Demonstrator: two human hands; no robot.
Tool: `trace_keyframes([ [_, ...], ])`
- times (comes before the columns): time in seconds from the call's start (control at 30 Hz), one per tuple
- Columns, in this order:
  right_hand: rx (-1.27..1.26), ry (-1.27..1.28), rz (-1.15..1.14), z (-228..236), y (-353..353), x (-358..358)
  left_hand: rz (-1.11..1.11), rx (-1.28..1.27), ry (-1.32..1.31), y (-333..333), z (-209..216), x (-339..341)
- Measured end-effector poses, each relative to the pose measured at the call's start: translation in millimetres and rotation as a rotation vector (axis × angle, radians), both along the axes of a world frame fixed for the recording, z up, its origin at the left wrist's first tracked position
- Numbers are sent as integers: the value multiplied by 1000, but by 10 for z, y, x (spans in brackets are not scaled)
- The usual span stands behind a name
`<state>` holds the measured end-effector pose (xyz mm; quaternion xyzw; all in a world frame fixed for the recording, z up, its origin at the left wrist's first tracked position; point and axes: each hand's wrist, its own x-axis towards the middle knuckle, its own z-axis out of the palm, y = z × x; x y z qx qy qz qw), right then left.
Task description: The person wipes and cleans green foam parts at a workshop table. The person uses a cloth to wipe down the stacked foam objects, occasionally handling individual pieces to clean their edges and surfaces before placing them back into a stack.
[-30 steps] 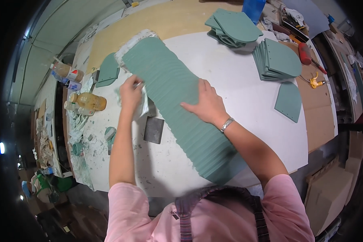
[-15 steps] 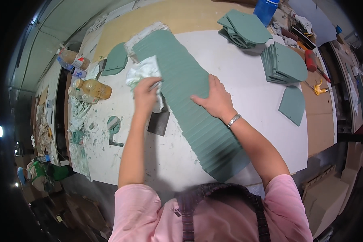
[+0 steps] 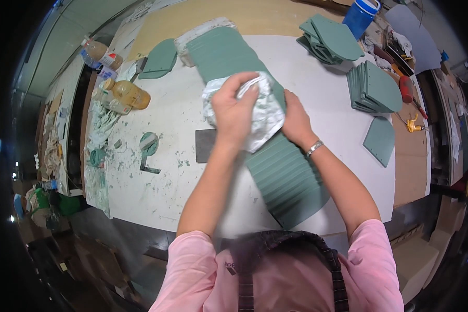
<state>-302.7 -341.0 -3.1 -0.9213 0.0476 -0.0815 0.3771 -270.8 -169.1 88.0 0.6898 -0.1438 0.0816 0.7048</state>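
Observation:
A long overlapping row of green rounded panels [image 3: 291, 182] lies slantwise over the white table, its far end leaning on a whitish block [image 3: 184, 44]. My left hand [image 3: 234, 106] is closed on a white cloth [image 3: 268, 117], which spreads across the middle of the row and hides part of it. At the row's right edge rests my right hand [image 3: 296, 118], fingers stretched along the panels and holding nothing; its fingertips are partly hidden. Left of the row, a dark grey square sheet [image 3: 204, 146] lies flat, partly covered by my left forearm.
Stacks of green panels [image 3: 333, 39] stand at the far right, with a single panel [image 3: 379, 140] nearer. Another panel [image 3: 159, 58] lies far left. Bottles [image 3: 132, 95] line the left edge. Beyond the right stacks are a blue jug [image 3: 360, 20] and a yellow tool [image 3: 413, 124].
My left hand has carried the cloth rightward from the row's left edge onto the panels. My right hand has shifted from on top of the row to its right edge.

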Motion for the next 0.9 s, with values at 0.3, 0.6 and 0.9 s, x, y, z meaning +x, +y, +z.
trace_keyframes([
  [0.3, 964, -81, -57, 718, 456, -582, -280, -387, 139, -173, -60, -432],
  [0.6, 334, -397, -205, 1060, -813, -841, 413, 151, 329, 2190, -809, -724],
  [0.9, -429, -231, -146, 558, -38, -775, 665, 1121, 413, 3721, -1271, -487],
])
